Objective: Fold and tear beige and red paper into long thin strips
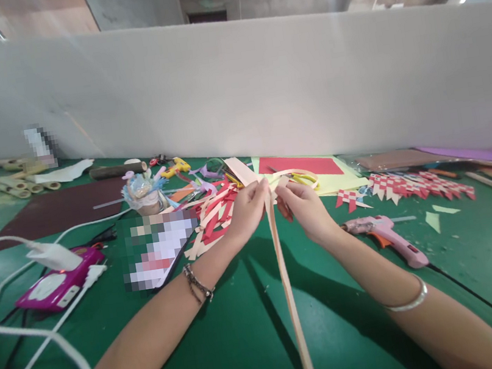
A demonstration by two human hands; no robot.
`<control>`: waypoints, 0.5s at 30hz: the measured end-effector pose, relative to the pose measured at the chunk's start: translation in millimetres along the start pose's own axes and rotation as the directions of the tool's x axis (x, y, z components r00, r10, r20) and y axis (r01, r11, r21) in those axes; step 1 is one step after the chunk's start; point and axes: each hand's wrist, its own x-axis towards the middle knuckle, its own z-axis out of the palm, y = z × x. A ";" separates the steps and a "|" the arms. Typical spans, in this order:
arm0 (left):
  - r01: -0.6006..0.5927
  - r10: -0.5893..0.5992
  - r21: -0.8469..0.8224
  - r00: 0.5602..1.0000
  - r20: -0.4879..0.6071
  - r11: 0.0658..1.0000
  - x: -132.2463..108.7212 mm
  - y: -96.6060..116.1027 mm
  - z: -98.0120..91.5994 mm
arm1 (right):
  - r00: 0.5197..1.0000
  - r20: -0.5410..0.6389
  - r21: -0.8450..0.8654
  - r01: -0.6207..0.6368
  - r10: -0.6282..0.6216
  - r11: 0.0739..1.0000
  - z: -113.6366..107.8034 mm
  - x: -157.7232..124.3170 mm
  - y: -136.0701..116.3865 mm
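Observation:
Long cream paper strips (285, 283) come together between my two hands above the green table. My left hand (249, 205) pinches them where they meet, and one long strip hangs down toward the table's front edge. My right hand (303, 205) is closed on the same strips just to the right, with a curved end looping out behind it. A wider cream piece (240, 170) sticks up behind my left hand. The fingertips partly hide where the strips join. Below and left of my left hand lies a pile of red and cream paper strips (214, 217).
A pink glue gun (393, 239) with a black cord lies at right, near red-and-white woven paper pieces (421, 184). Yellow-handled scissors (307, 180) rest on red paper (298, 165) behind my hands. At left are a phone (163, 249), a purple power strip (61, 280) and white cables.

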 end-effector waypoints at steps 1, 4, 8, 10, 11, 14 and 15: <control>-0.003 0.003 0.020 0.999 0.033 1.000 -0.2 0.5 0.1 | 1.000 -0.019 0.009 0.007 -0.007 1.000 -0.6 0.4 0.1; -0.046 0.038 0.094 0.996 0.083 0.995 -1.6 1.6 0.8 | 0.998 -0.052 0.031 0.021 -0.019 0.999 -2.4 1.7 -1.4; -0.077 0.071 0.107 0.996 0.059 0.991 -3.6 1.0 0.9 | 1.000 0.021 -0.007 0.009 -0.008 1.000 -2.3 1.7 -4.6; -0.079 0.074 0.093 0.996 0.056 0.993 -4.2 0.2 1.1 | 0.998 0.059 -0.024 0.001 0.000 1.000 -1.3 1.2 -4.7; -0.077 0.073 0.082 0.996 0.054 0.994 -4.1 -0.3 1.3 | 0.997 0.071 -0.020 -0.006 0.008 1.000 -0.7 0.9 -4.2; -0.057 0.057 0.039 0.998 0.019 0.998 -2.6 -2.3 1.5 | 0.995 0.089 0.002 -0.035 0.034 0.999 1.7 -0.5 -1.4; -0.047 0.047 0.025 0.999 -0.005 0.999 -1.6 -2.9 1.4 | 0.995 0.092 0.007 -0.042 0.041 0.999 2.6 -1.0 -0.3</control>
